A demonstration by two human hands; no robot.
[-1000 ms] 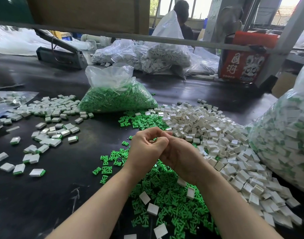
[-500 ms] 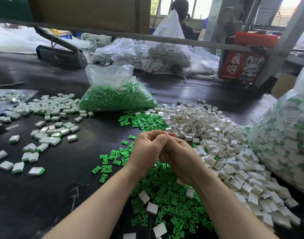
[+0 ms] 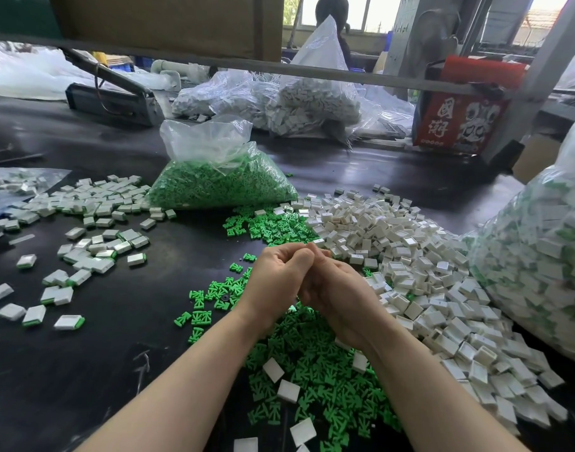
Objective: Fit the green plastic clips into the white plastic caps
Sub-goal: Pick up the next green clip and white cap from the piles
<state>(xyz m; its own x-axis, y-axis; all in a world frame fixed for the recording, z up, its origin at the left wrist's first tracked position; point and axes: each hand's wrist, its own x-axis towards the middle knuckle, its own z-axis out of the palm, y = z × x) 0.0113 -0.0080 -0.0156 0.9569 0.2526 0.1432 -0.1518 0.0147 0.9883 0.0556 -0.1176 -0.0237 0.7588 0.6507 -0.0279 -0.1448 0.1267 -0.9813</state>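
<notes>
My left hand point(image 3: 276, 282) and right hand point(image 3: 336, 295) meet at frame centre, fingers curled together around something I cannot see, so I cannot tell what either grips. Finished pieces point(image 3: 93, 230) lie scattered at left, and more fill the bag point(image 3: 534, 262) at the right edge. Much remains, I judge: loose clips point(image 3: 312, 363) heap below my wrists and caps point(image 3: 420, 265) pile to the right.

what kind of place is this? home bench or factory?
Most likely a small factory assembly bench: loose white caps and green clips piled in bulk on a black worktable, big clear bags of parts, another worker behind.
</notes>
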